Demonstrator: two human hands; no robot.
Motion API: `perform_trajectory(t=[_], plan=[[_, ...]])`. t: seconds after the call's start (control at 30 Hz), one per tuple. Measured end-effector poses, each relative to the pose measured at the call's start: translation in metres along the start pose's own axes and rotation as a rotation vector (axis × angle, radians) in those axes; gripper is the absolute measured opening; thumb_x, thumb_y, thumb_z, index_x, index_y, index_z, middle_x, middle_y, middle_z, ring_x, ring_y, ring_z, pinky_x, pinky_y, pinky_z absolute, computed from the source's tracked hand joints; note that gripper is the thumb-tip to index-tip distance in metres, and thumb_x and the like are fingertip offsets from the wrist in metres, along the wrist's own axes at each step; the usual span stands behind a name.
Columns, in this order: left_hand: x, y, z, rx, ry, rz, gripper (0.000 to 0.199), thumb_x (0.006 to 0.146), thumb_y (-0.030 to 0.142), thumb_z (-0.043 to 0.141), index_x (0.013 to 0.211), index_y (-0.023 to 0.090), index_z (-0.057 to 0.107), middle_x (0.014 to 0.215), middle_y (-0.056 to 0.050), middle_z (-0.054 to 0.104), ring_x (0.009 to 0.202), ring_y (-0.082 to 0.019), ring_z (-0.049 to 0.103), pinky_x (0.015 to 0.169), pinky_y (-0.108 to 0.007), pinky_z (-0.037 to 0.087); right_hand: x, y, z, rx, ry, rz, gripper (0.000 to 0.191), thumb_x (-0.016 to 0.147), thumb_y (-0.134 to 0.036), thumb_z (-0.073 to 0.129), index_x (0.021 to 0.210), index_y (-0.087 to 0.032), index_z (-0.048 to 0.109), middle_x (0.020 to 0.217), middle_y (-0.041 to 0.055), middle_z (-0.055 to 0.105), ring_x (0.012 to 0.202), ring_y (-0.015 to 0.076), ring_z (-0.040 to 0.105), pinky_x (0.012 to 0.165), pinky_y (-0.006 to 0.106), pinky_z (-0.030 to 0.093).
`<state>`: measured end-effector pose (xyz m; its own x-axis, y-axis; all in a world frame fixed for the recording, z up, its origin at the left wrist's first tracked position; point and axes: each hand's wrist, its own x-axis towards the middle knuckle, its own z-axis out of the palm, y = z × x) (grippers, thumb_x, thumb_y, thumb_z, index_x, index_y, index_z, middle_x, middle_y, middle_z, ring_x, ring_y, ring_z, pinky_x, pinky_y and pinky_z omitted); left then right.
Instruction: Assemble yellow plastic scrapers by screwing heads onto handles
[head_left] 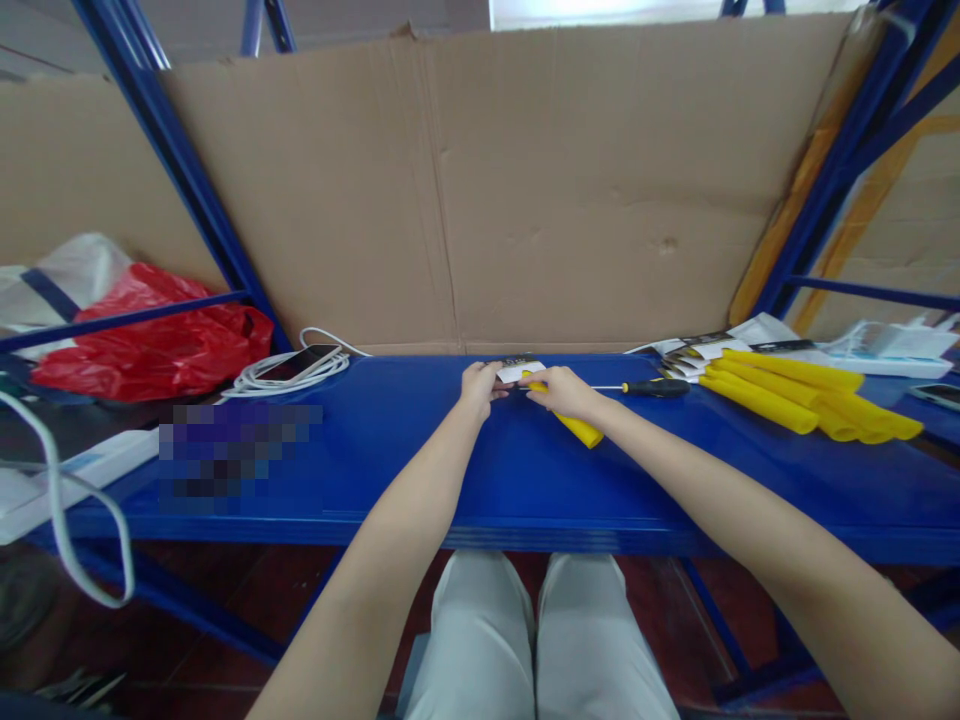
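Work looks unfinished: over the glossy blue bench (375, 455), fingers of the left hand (478, 386) seem clamped on a white printed card (524, 370), those of the right hand (568, 391) on a yellow tubular sleeve (581, 431); similar yellow sleeves (795, 390) lie rightward, finished or waiting unclear.

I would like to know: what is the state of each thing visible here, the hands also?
left hand: fingers bent at tag, grip unclear
right hand: closed on held tube
tag: partly covered
held tube: slanted, partly covered
screwdriver: lying flat, tip unclear
other tubes: piled
cable: coiled
red bag: crumpled
cardboard: upright, creased
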<state>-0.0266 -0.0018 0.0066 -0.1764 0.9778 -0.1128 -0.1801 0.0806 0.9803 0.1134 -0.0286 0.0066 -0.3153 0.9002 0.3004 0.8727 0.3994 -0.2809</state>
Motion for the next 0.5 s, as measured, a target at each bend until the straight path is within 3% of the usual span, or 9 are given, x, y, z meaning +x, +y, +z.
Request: perform_trajectory(t=[0.17, 0.3, 0.5], plan=[[0.006, -0.002, -0.005, -0.053, -0.06, 0.04, 0.022, 0.093, 0.035, 0.052, 0.091, 0.013, 0.058, 0.085, -0.008, 0.07, 0.046, -0.009, 0.059, 0.042, -0.019, 0.044, 0.002, 0.014, -0.023, -0.105, 0.101, 0.073, 0.04, 0.085, -0.015, 0.055, 0.121, -0.023, 0.069, 0.12, 0.0058, 0.069, 0.113, 0.0233, 0.063, 0.102, 0.033, 0.045], [0.007, -0.003, -0.006, 0.011, -0.026, 0.033, 0.012, 0.093, 0.023, 0.05, 0.088, 0.014, 0.055, 0.088, -0.008, 0.07, 0.044, -0.006, 0.055, 0.043, -0.018, 0.042, -0.003, 0.046, -0.06, -0.254, 0.17, 0.207, 0.042, 0.086, -0.018, 0.052, 0.125, -0.022, 0.067, 0.119, 0.0088, 0.069, 0.11, 0.0278, 0.064, 0.098, 0.039, 0.047], [0.003, -0.003, -0.005, 0.067, -0.012, 0.012, 0.012, 0.09, 0.011, 0.047, 0.079, 0.017, 0.048, 0.08, -0.003, 0.067, 0.041, -0.005, 0.051, 0.042, -0.017, 0.039, -0.03, 0.117, -0.121, -0.526, 0.082, 0.451, 0.042, 0.087, -0.014, 0.049, 0.125, -0.018, 0.067, 0.12, 0.0151, 0.067, 0.112, 0.0289, 0.062, 0.092, 0.039, 0.048]])
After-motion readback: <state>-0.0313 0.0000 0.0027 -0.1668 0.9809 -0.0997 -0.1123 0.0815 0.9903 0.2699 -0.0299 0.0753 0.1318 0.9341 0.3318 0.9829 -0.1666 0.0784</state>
